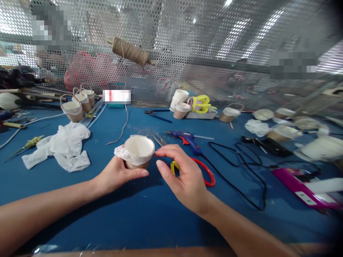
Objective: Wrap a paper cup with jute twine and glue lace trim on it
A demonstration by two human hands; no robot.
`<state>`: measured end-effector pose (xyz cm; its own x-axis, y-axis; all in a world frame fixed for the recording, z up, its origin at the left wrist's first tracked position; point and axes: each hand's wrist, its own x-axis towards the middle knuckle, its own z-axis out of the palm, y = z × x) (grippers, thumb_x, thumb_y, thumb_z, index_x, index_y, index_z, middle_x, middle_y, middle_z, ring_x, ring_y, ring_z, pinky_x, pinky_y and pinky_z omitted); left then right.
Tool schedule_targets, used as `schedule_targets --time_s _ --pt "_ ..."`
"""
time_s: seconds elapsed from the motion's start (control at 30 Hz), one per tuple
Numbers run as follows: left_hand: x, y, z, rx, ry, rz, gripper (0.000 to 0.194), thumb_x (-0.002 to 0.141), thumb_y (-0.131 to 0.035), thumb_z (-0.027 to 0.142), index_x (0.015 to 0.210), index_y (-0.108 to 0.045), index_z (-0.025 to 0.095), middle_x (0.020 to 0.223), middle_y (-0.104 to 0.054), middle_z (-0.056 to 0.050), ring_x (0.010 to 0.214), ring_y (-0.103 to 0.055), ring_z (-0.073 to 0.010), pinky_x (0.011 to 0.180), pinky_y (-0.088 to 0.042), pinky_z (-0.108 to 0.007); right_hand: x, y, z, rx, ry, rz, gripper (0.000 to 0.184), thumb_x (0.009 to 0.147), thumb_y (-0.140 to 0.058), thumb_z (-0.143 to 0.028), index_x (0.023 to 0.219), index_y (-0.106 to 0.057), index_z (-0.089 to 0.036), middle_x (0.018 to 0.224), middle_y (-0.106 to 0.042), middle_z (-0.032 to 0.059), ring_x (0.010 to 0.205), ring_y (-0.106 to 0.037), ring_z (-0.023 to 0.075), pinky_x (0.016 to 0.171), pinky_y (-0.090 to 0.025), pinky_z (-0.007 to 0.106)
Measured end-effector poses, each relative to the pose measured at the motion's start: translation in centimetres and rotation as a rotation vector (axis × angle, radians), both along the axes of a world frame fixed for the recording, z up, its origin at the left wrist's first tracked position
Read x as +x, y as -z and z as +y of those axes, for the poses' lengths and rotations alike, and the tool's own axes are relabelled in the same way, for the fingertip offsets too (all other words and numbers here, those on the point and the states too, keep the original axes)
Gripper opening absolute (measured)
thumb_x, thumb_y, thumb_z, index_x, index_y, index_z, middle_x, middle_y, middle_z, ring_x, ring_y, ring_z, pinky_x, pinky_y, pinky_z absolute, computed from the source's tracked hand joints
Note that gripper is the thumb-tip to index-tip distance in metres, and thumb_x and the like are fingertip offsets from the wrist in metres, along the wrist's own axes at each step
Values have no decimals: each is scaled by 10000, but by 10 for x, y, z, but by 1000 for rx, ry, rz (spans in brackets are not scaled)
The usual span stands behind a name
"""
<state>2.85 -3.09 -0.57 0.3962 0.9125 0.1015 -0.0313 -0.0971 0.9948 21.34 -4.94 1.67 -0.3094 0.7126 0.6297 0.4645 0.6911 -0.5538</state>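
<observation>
My left hand [118, 175] grips a small paper cup [139, 146] from the left, with the thumb across its front. The cup's lower part is brown, its inside white, and a band of white lace [131, 156] runs round the upper wall, bulging loosely on the left. My right hand [184, 175] is just right of the cup, thumb and fingers apart, the fingertips close to the rim; whether they touch it I cannot tell. Behind that hand lie red-and-yellow-handled scissors [210, 175], partly hidden. A blue glue gun [187, 139] rests beyond them.
A pile of white lace [63, 146] lies on the left, near handled cups [72, 111]. A twine spool [130, 51] hangs on the perforated metal screen [187, 43]. Blue pliers [159, 115], stacked white cups [179, 99], a black cord [241, 182] and a purple box [294, 187] also occupy the table.
</observation>
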Motion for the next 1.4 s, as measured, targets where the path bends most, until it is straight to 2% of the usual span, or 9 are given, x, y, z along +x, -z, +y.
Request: schedule_targets --time_s 0.1,0.23,0.4,0.57,0.77,1.0,1.1,1.23,1.4 --pt "1 1 -1 7 -4 5 560 623 -760 399 1053 -539 117 1130 -601 -134 1025 -554 -257 946 -405 -375 0 -1 -1 -54 -40 36 74 833 -514 -153 877 -537 -207 827 -584 34 792 -564 166 729 -480 339" --pt "1 2 -2 21 16 18 577 601 -776 407 1041 -538 118 1057 -610 -119 961 -560 -239 922 -414 -362 0 -7 -4 -303 -120 108 54 850 -496 -187 856 -549 -193 715 -561 -3 623 -524 107 572 -450 242" --pt "1 2 -2 -16 88 38 490 628 -741 470 929 -589 114 899 -618 -84 829 -548 -210 823 -446 -348 1 -8 -3 -557 -226 310 99 863 -482 -221 848 -569 -175 585 -512 -36 524 -472 79 485 -387 209" --pt "2 0 -2 -14 113 -20 558 615 -761 439 1026 -557 121 942 -602 -82 849 -536 -203 844 -436 -343 2 -2 0 -687 -308 460 106 857 -501 -233 861 -584 -167 548 -499 -47 491 -433 67 452 -336 205" --pt "2 -1 -2 -7 118 -18 523 630 -754 426 1013 -564 123 982 -600 -97 910 -534 -226 881 -420 -360 2 -5 0 -771 -339 525 108 854 -494 -242 839 -576 -174 482 -457 -70 423 -372 56 404 -278 193" --pt "2 2 -2 -74 151 -18 467 634 -746 438 928 -581 115 827 -601 -63 783 -527 -193 809 -438 -349 2 -11 -1 -703 -305 508 116 852 -471 -237 863 -567 -175 455 -430 -76 405 -371 68 394 -284 203" --pt "2 3 -2 -104 145 -34 500 621 -755 437 966 -582 119 914 -615 -77 842 -534 -203 842 -427 -344 1 -10 -2 -742 -336 408 105 843 -480 -217 881 -565 -169 472 -458 -71 416 -398 67 407 -315 203" --pt "1 2 -2 -119 134 -29 528 613 -755 456 972 -582 110 908 -624 -76 852 -546 -207 858 -428 -350 0 -8 -7 -630 -314 399 141 863 -446 -185 945 -560 -175 494 -455 -71 438 -423 71 428 -347 211" --pt "0 4 -2 -117 119 -6 548 614 -749 480 996 -594 119 986 -648 -91 952 -563 -246 909 -418 -375 -1 -11 -11 -569 -298 198 210 850 -470 -174 1035 -570 -182 542 -495 -60 468 -470 77 452 -380 217"
